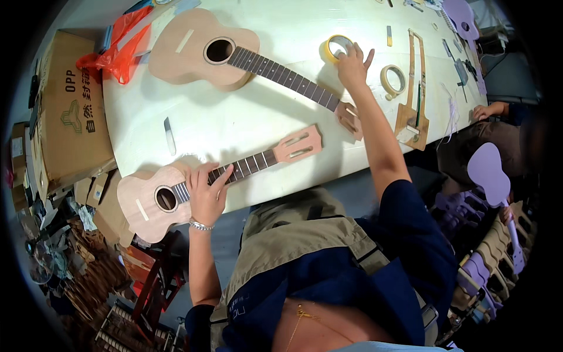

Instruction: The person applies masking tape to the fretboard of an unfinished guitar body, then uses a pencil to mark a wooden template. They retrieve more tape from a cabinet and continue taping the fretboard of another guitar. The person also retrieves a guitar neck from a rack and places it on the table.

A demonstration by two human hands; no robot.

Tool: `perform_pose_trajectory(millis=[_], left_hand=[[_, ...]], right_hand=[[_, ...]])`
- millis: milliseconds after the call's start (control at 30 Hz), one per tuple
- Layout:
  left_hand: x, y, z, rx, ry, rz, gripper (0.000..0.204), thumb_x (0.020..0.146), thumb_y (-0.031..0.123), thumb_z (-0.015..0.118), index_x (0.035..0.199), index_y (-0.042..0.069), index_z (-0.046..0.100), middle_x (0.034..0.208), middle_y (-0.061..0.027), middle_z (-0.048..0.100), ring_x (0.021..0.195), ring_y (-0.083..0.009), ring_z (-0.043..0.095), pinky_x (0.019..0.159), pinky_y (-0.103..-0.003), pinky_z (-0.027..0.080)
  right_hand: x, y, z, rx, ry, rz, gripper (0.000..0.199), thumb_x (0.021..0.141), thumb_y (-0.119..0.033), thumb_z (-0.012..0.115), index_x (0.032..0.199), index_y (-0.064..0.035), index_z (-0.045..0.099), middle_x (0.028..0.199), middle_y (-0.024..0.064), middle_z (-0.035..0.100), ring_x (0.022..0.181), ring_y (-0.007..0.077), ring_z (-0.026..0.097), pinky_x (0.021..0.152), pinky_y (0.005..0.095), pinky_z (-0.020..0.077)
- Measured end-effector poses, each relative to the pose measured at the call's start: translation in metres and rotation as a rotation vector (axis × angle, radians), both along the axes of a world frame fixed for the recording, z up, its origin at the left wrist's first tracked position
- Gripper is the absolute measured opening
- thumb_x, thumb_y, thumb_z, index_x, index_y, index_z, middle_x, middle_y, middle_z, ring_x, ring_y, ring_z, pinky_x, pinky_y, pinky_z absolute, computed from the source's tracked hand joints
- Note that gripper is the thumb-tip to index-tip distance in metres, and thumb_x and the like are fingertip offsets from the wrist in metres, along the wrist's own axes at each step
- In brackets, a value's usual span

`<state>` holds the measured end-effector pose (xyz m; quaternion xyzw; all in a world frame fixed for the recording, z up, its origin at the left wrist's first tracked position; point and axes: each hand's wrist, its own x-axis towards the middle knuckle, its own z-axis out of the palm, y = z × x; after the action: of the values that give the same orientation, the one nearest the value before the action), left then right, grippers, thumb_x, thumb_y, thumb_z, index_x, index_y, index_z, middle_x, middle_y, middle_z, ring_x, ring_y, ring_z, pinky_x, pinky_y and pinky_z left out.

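An unfinished wooden ukulele (pixel 146 214) lies along the near edge of the table at the left, headstock to the right. My left hand (pixel 206 196) rests across its fretboard near the body, fingers spread. Farther off lies a second bare wooden ukulele (pixel 182 64), its neck slanting toward my right forearm. My right hand (pixel 352 67) reaches past that headstock to a roll of yellow tape (pixel 329 53). Its fingers grip the roll's right rim, one finger sticking out. Close by on the right is another, tan roll of tape (pixel 383 82).
A slim blade-like tool (pixel 169 136) lies between the ukuleles. Right of the tape is a wooden frame (pixel 412 120). A cardboard box (pixel 73 111) and red plastic bag (pixel 120 56) stand left. At right, another person's hand (pixel 491 111) touches the table edge; a purple ukulele (pixel 488 173) hangs below.
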<state>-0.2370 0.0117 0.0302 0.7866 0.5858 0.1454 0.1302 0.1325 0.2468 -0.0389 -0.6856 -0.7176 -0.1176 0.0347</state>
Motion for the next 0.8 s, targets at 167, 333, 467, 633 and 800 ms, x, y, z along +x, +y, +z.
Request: perform_pose_trajectory(millis=[167, 333, 467, 633, 800], left_hand=[[0.031, 0.006, 0.016, 0.05, -0.274, 0.118, 0.033, 0.072, 0.013, 0.069, 0.105, 0.013, 0.064, 0.105, -0.0054, 0.057, 0.103, -0.0257, 0.052, 0.099, -0.052, 0.028], [0.076, 0.02, 0.011, 0.187, -0.541, 0.109, 0.03, 0.071, 0.012, 0.072, 0.099, 0.006, 0.064, 0.092, -0.0071, 0.061, 0.084, -0.0222, 0.06, 0.086, -0.039, 0.045], [0.115, 0.024, 0.028, -0.238, -1.559, 0.475, 0.034, 0.072, 0.009, 0.074, 0.101, -0.002, 0.06, 0.088, -0.0084, 0.063, 0.083, -0.0132, 0.06, 0.075, -0.026, 0.051], [0.111, 0.005, 0.022, -0.305, -1.673, 0.689, 0.005, 0.083, 0.001, 0.061, 0.085, -0.003, 0.06, 0.078, -0.0072, 0.064, 0.068, -0.0099, 0.06, 0.066, -0.023, 0.051], [-0.028, -0.059, 0.002, -0.271, -1.277, 0.986, 0.008, 0.083, 0.009, 0.063, 0.082, 0.0, 0.063, 0.076, -0.0037, 0.063, 0.062, -0.0106, 0.057, 0.059, -0.023, 0.047]], right_hand=[[-0.031, -0.034, 0.055, -0.309, 1.662, -0.049, 0.028, 0.092, -0.02, 0.046, 0.112, -0.0002, 0.043, 0.095, 0.0139, 0.064, 0.093, 0.0223, 0.06, 0.09, 0.0373, 0.0419], [-0.103, -0.124, 0.079, -0.217, 2.395, 0.314, 0.055, 0.082, 0.003, 0.056, 0.13, -0.0012, 0.03, 0.106, 0.0151, 0.06, 0.105, 0.0243, 0.055, 0.096, 0.0382, 0.0407], [-0.146, -0.177, 0.098, -0.156, 2.45, 0.081, 0.055, 0.079, 0.011, 0.056, 0.128, -0.0047, 0.038, 0.113, 0.0144, 0.058, 0.112, 0.0245, 0.052, 0.098, 0.0378, 0.0414], [-0.154, -0.205, 0.078, -0.425, 2.891, -0.03, 0.039, 0.085, 0.002, 0.051, 0.123, -0.0037, 0.044, 0.126, 0.015, 0.049, 0.123, 0.0271, 0.041, 0.104, 0.0437, 0.0328], [-0.045, -0.187, 0.041, -0.058, 3.333, -0.099, 0.045, 0.089, -0.012, 0.043, 0.131, 0.0022, 0.034, 0.138, 0.0164, 0.037, 0.131, 0.0274, 0.029, 0.112, 0.0489, 0.0102]])
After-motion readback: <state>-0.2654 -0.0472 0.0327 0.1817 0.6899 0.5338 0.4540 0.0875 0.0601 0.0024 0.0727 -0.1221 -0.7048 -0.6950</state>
